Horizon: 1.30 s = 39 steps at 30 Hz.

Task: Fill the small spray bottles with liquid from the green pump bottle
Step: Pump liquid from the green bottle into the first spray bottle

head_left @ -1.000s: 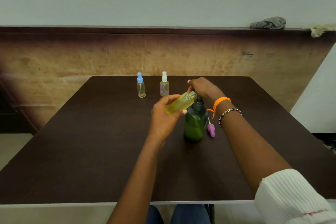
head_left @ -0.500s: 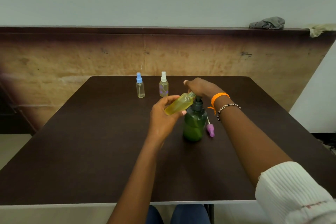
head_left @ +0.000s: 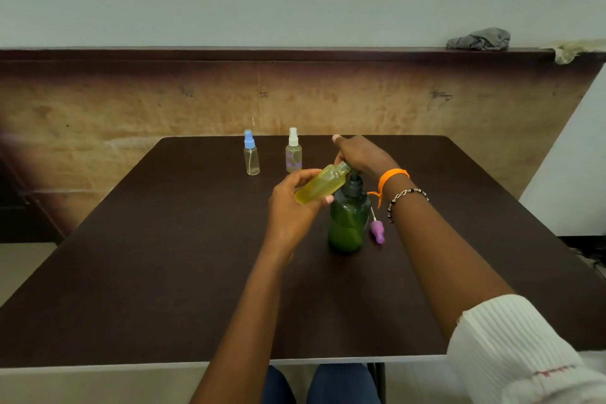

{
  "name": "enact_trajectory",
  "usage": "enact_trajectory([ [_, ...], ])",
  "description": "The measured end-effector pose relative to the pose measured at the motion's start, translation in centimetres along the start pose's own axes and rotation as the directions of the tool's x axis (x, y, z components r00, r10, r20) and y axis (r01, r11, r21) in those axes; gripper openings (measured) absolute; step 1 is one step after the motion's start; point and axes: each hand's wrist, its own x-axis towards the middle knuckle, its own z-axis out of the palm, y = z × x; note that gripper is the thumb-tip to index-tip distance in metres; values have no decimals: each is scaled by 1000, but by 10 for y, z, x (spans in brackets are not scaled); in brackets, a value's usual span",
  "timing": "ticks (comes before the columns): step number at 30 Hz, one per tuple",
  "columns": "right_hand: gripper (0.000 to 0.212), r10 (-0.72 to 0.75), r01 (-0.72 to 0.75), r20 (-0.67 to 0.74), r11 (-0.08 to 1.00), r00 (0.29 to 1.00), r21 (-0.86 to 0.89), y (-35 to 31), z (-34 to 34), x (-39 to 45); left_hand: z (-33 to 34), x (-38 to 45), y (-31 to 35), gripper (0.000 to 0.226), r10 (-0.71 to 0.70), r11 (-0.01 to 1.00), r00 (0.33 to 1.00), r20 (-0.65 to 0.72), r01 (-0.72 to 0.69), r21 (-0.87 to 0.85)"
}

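Observation:
A green pump bottle (head_left: 348,223) stands upright at the middle of the dark table (head_left: 164,256). My left hand (head_left: 293,207) grips a small uncapped spray bottle (head_left: 323,183) of yellow liquid, tilted with its open neck at the pump's spout. My right hand (head_left: 362,156) rests on top of the pump head, which it hides. A purple spray cap (head_left: 377,230) with its tube lies on the table just right of the green bottle. Two capped small bottles stand at the back: one with a blue cap (head_left: 251,157), one with a white cap (head_left: 293,155).
A wooden panel wall rises behind the table's far edge. On its ledge at the upper right lie a grey cloth (head_left: 479,39) and a pale cloth (head_left: 572,50). My knees show under the near table edge.
My right hand has sunk a little lower on the pump head. The tilted bottle in my left hand has stayed at the spout.

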Motion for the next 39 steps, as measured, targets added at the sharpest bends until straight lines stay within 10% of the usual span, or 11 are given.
enact_trajectory([
  [39, 83, -36, 23, -223, 998, 974, -65, 9, 8, 0, 4, 1, -3, 42, 1, 1000, 998, -66, -2, -18],
])
